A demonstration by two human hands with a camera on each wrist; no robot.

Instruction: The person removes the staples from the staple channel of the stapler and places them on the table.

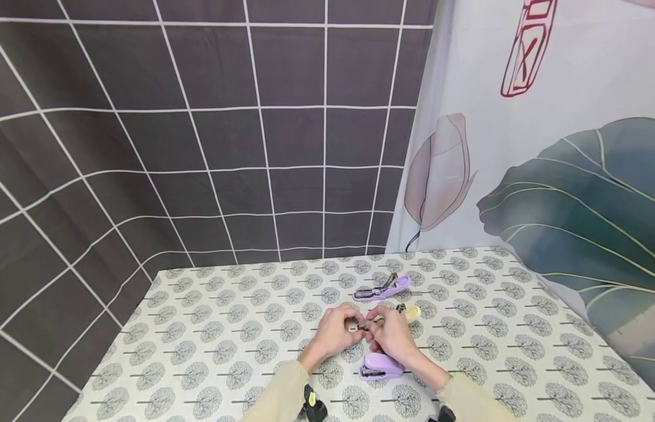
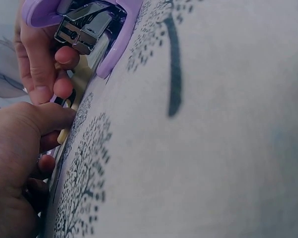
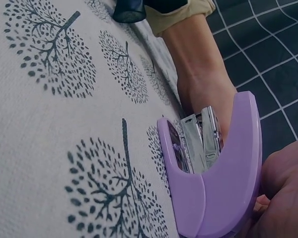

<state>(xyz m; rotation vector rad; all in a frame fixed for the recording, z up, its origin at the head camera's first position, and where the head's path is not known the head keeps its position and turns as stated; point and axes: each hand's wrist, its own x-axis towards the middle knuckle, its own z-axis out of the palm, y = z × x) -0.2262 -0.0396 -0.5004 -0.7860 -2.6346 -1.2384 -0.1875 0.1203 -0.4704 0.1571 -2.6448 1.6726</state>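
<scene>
A pale yellow stapler [image 1: 412, 313] lies opened up, its middle hidden behind my right hand [image 1: 393, 335]. My left hand [image 1: 331, 333] grips the front end of its base, thumb against the yellow edge [image 2: 62, 136] in the left wrist view. Right beside those fingertips, the right fingers pinch a small grey metallic piece [image 1: 362, 323] over the base; I cannot tell exactly what it is. Below the right hand stands a closed purple stapler [image 1: 382, 364], which fills much of the right wrist view with its purple body [image 3: 233, 183].
Behind the hands, another purple stapler [image 1: 394, 286] lies opened with its metal magazine raised. A tree-patterned cloth [image 1: 227, 351] covers the table. Dark gridded fabric [image 1: 285, 140] hangs at the back, and a white curtain with leaf prints [image 1: 517, 152] at the right.
</scene>
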